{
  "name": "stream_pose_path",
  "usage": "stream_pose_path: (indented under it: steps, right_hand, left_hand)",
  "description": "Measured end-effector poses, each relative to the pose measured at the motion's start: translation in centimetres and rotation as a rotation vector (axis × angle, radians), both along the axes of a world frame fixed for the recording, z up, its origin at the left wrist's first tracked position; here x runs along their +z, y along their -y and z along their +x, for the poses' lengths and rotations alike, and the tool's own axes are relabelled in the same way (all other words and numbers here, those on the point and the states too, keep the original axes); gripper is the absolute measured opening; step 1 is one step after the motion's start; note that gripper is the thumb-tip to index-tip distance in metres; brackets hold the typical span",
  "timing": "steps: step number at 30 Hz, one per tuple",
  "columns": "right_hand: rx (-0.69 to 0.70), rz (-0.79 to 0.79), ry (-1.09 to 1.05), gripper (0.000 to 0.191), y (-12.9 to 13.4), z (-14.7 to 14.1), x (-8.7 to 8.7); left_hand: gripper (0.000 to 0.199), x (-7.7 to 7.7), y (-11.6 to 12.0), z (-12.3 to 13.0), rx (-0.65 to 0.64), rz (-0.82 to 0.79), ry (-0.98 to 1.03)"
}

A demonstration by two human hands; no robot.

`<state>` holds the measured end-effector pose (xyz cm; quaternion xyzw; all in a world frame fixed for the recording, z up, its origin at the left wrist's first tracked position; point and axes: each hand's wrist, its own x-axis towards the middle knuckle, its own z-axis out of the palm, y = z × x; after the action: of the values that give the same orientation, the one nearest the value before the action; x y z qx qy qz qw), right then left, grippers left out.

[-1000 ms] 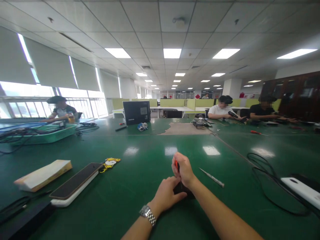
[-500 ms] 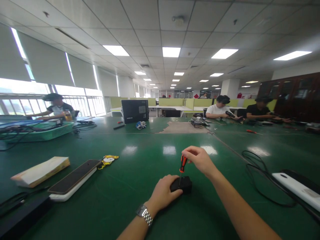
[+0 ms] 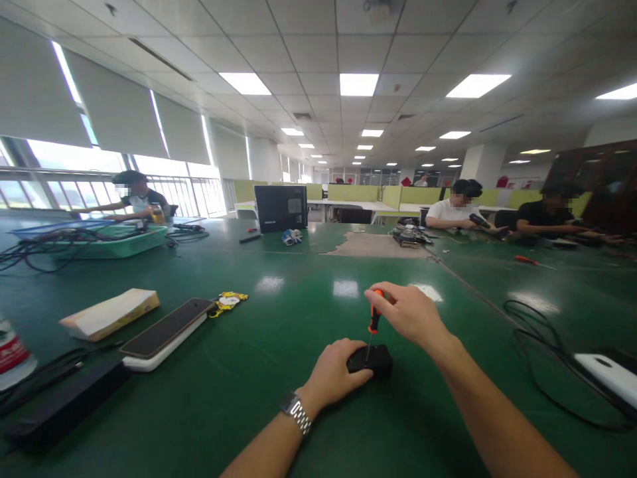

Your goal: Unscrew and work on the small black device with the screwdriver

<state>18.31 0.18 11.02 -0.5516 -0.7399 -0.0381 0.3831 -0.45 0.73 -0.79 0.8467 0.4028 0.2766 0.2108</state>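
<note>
A small black box-shaped device (image 3: 382,361) lies on the green tabletop in front of me. My left hand (image 3: 337,372) grips its left end, thumb along the near side and fingers over the far side. Above it, my right hand (image 3: 408,311) pinches the handle of an orange and black screwdriver (image 3: 374,320). The screwdriver stands nearly upright, tilted slightly, with its shaft tip on the top face of the device. Whether the tip sits in a screw is too small to tell.
Left of my hands lie a phone on a white block (image 3: 169,326), a tissue pack (image 3: 112,315), a black bar (image 3: 67,401) and a bottle (image 3: 12,355). Cables (image 3: 540,345) and a white device (image 3: 604,378) are at right. A computer case (image 3: 280,208) stands farther back; people sit around the table.
The camera view has shifted left and tilted down a little. My right fingers have changed their hold at the top of the screwdriver handle, and the left hand still grips the device.
</note>
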Motion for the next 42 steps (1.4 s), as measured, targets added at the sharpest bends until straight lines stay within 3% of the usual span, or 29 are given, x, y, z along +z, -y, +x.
stream_pose_path:
  steps: [4,12,24,42]
  right_hand:
    - [0.026,0.001,0.054,0.024,0.7,0.6,0.1]
    - [0.143,-0.030,-0.034,0.023,1.3,-0.2,0.7]
    - [0.273,-0.006,-0.204,0.023,0.8,-1.1,-0.5]
    - [0.348,-0.080,-0.186,0.030,1.4,-0.5,0.4]
  left_hand:
    - [0.042,0.1,0.0,0.0,-0.004,-0.012,0.003]
    - [0.039,0.0,-0.1,-0.1,-0.014,0.011,0.016]
    - [0.038,0.0,-0.1,-0.1,-0.019,0.020,0.018]
    - [0.039,0.1,-0.2,-0.1,-0.033,0.007,0.007]
